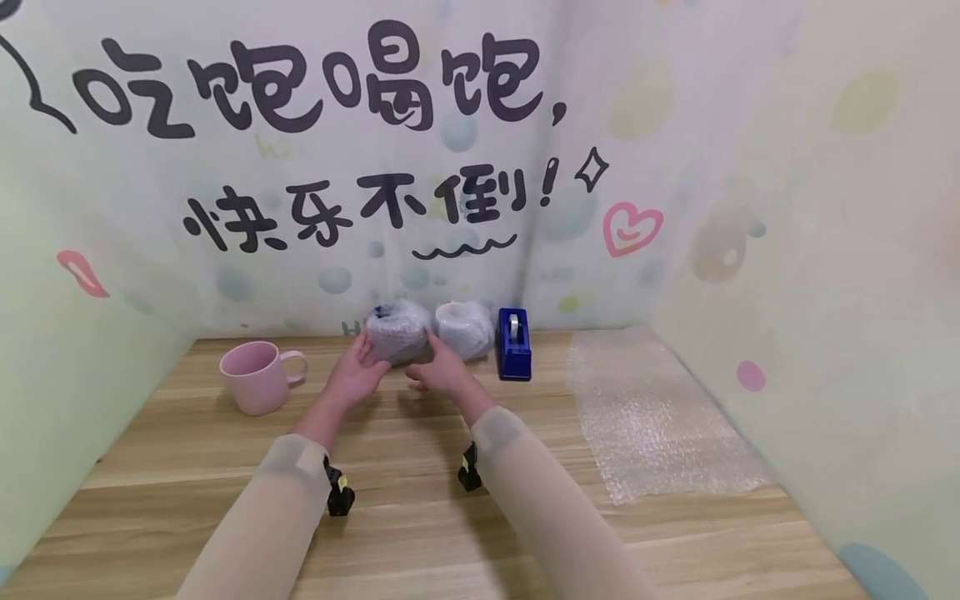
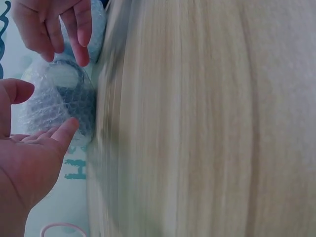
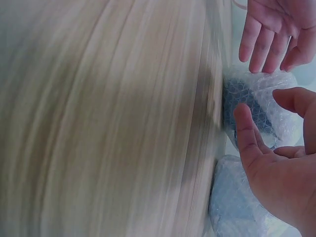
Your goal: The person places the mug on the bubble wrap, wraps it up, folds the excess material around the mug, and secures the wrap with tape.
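Against the back wall, a bubble-wrapped bundle (image 1: 400,335) stands on the wooden table, something dark showing through its wrapping. My left hand (image 1: 351,377) is at its left side, fingers extended along it. On the other side, my right hand (image 1: 447,372) has its fingertips right at the bundle's edge. The left wrist view shows the wrapped bundle (image 2: 74,101) between both hands, fingers loosely bent and not curled round it. A second bubble-wrapped bundle (image 1: 467,330), paler, stands just to the right. What is inside the wrapping is hidden.
A pink mug (image 1: 255,382) stands at the left, its handle to the right. A blue tape dispenser (image 1: 514,354) is right of the bundles. One flat sheet of bubble wrap (image 1: 660,417) covers the table's right side. Walls with printed cloth close in the table (image 1: 405,517).
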The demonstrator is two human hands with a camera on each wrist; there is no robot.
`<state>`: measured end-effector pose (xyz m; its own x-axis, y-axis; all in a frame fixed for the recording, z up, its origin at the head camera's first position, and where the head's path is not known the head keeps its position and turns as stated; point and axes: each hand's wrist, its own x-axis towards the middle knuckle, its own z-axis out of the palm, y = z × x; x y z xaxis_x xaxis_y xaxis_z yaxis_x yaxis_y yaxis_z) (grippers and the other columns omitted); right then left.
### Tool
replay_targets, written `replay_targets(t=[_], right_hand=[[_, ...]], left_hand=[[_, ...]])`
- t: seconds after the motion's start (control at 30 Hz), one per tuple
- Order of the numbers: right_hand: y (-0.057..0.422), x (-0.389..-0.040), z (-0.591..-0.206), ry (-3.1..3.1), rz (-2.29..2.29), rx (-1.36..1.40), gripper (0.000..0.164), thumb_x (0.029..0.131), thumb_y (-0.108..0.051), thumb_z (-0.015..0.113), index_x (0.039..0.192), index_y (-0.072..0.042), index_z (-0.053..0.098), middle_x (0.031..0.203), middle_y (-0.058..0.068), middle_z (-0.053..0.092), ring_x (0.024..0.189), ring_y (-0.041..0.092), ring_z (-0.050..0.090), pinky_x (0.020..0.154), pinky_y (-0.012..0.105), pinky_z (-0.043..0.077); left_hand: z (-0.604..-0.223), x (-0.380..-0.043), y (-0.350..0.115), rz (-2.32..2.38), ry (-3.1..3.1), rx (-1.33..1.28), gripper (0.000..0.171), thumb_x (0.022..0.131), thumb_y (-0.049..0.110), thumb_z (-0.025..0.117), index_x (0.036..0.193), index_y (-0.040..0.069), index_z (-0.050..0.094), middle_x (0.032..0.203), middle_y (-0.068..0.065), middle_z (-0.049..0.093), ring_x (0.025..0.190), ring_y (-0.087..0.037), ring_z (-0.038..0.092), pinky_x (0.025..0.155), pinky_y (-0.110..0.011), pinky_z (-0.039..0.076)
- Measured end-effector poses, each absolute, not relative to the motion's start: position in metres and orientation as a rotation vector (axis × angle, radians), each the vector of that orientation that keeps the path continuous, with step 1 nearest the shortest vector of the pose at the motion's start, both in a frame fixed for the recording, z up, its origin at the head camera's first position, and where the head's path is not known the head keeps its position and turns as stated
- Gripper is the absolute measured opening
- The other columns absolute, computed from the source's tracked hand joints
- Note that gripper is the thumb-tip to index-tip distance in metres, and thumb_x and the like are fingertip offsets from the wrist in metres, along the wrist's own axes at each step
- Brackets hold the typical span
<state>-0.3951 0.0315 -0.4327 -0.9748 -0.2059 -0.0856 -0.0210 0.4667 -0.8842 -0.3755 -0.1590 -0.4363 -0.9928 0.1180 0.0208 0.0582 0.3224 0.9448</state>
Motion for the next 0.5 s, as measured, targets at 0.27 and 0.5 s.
replay_targets(t=[0.27,0.5], right_hand=[[0.043,-0.386,-0.432,2.449,-1.613,-0.245,0.080,0.103,-0.011,0.072,0.172,-0.007,0.032,0.164,0.026,0.053,0.109,0.034,0.079,0.102,0.045,0.064],[0.088,-0.373,-0.422,2.466,-1.570,-0.324,0.053,0.106,-0.008,0.067,0.156,0.003,0.055,0.150,0.025,0.065,0.109,0.032,0.079,0.096,0.046,0.066]], left_hand=[[-0.436,-0.367,-0.156,1.807,2.564,0.078,0.082,0.107,0.008,0.056,0.174,-0.003,0.010,0.177,-0.033,0.022,0.160,-0.051,0.037,0.129,-0.056,0.041],[-0.433,-0.342,-0.140,1.675,2.667,0.245,0.068,0.105,0.006,0.057,0.166,-0.008,0.031,0.169,-0.034,0.038,0.152,-0.052,0.048,0.120,-0.059,0.051]])
